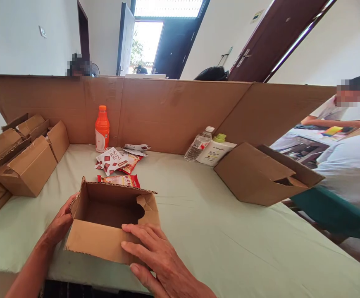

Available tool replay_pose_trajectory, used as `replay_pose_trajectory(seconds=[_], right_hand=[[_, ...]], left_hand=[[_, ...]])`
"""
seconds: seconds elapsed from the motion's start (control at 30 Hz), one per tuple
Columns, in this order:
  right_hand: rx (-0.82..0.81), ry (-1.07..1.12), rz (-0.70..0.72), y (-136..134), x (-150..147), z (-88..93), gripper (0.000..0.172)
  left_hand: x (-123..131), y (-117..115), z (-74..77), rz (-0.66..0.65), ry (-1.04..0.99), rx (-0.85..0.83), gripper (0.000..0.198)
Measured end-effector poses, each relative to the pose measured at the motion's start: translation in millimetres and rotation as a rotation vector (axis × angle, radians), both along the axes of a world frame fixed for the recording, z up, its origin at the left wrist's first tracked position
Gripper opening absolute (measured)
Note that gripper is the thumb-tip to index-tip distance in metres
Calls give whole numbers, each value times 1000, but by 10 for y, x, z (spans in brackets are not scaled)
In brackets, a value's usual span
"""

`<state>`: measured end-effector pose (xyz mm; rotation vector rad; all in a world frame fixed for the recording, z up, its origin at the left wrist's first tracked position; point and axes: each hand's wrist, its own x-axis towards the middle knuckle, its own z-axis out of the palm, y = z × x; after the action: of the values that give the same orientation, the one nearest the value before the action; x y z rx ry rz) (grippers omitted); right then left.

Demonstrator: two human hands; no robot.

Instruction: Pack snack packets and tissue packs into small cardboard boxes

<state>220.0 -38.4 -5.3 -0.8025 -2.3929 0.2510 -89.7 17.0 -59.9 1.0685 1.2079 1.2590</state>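
An open cardboard box (pixel 101 240) is tilted toward me near the table's front edge, its inside dark and bare. Wrapped round its left side is my left hand (pixel 60 223), with the fingertips partly hidden behind the cardboard. My right hand (pixel 161 256) rests on the box's front right flap, fingers spread. Just behind the box lie a red snack packet (pixel 122 180), a white and brown packet (pixel 113 160) and other small packets. An orange bottle (pixel 102 129) stands behind them.
Several cardboard boxes (pixel 27 165) sit at the left. A clear bottle (pixel 198 145) and a white tube (pixel 213 152) lean against the cardboard partition (pixel 167 116). Another open box (pixel 254 178) stands at the right edge. People are beyond the partition and at the right.
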Motion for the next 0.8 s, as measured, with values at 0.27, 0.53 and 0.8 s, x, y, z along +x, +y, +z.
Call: replay_pose_trajectory(seconds=[0.27, 0.53, 0.8], right_hand=[[86, 154, -56, 48, -125, -144, 23], [256, 292, -84, 200, -360, -266, 17], [213, 200, -32, 129, -307, -245, 22]], left_hand=[[41, -10, -27, -119, -135, -12, 66], [-112, -218, -5, -106, -181, 45, 62], [-30, -222, 81, -108, -121, 118, 77]])
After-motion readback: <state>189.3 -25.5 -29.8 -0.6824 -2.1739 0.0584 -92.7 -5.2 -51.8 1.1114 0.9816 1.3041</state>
